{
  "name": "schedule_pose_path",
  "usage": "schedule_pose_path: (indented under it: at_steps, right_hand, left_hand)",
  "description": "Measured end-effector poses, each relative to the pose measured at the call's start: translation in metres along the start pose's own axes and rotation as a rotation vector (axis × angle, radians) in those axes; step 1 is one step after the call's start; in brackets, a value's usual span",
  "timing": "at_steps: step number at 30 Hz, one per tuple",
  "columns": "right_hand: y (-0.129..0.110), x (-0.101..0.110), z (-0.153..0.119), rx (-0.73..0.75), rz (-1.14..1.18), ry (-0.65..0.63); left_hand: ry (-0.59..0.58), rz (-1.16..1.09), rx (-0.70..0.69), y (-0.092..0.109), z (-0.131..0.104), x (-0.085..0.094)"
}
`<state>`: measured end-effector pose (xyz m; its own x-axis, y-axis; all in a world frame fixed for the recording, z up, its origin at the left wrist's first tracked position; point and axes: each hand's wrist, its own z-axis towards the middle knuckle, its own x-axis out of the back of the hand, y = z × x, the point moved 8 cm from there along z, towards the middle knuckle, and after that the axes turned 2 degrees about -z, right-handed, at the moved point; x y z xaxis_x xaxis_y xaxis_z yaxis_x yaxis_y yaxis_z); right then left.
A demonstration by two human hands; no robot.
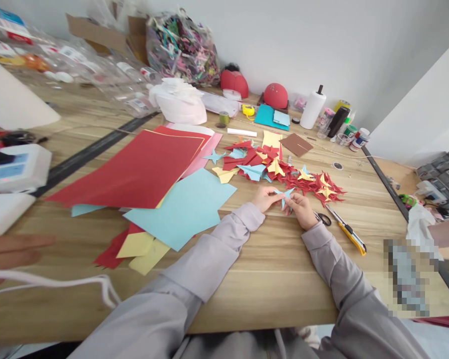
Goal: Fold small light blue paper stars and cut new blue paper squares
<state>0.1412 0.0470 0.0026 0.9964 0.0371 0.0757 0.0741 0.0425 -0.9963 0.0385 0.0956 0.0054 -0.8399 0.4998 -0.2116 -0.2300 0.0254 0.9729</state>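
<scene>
Both my hands meet over the middle of the table around a small light blue folded paper star [289, 192]. My left hand [265, 199] pinches one of its points between thumb and fingers. Closed on the opposite side is my right hand [300, 208], whose fingers hide part of the star. Just beyond my hands lies a long heap of red folded paper pieces [249, 158], with some yellow and blue ones mixed in. Scissors [325, 219], partly hidden, and a yellow utility knife [353, 239] rest to the right of my right hand.
Red paper sheets [134, 169], light blue sheets [187, 209] and yellow pieces [149, 254] overlap on the left. Another person's hand [15, 254] enters at the left edge. Farther back are a tape measure [248, 110], a red pincushion [276, 95] and several bottles.
</scene>
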Motion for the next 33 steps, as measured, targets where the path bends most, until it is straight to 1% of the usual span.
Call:
schedule_pose_path:
  at_steps: [3,7,15,18,21,25,29,31,33]
  right_hand:
    - [-0.0006,0.0002,-0.0003,0.0,0.012,-0.006]
    - [-0.002,0.0003,-0.0009,0.008,0.017,-0.009]
    - [0.0046,0.0053,-0.0008,-0.045,0.056,0.05]
    - [0.0034,0.0053,-0.0009,-0.021,0.034,0.053]
    - [0.0027,0.0042,-0.001,-0.016,0.055,0.044]
    - [0.0025,0.0019,-0.0008,-0.044,0.082,0.014]
    - [0.001,0.0006,-0.001,-0.063,0.08,-0.01]
    - [0.0002,0.0007,-0.0013,-0.058,0.106,-0.012]
    - [0.0006,0.0003,-0.0017,-0.058,0.127,-0.014]
  left_hand:
    - [-0.006,0.039,-0.026,-0.0002,-0.0004,-0.0008]
    - [0.037,0.063,-0.043,0.0005,-0.0015,0.0003]
    - [0.088,-0.037,-0.008,0.0029,-0.0022,0.0043]
    - [0.057,-0.06,0.023,-0.0008,-0.0015,0.0019]
    - [0.009,-0.032,0.04,-0.003,-0.0012,-0.001]
    - [-0.024,0.026,0.023,-0.0001,-0.0016,-0.0014]
    - [-0.061,0.015,0.012,0.0041,-0.002,-0.0041]
    - [-0.069,0.002,0.024,0.004,-0.0023,-0.0054]
    - [-0.053,-0.001,0.038,0.0033,-0.0028,-0.0049]
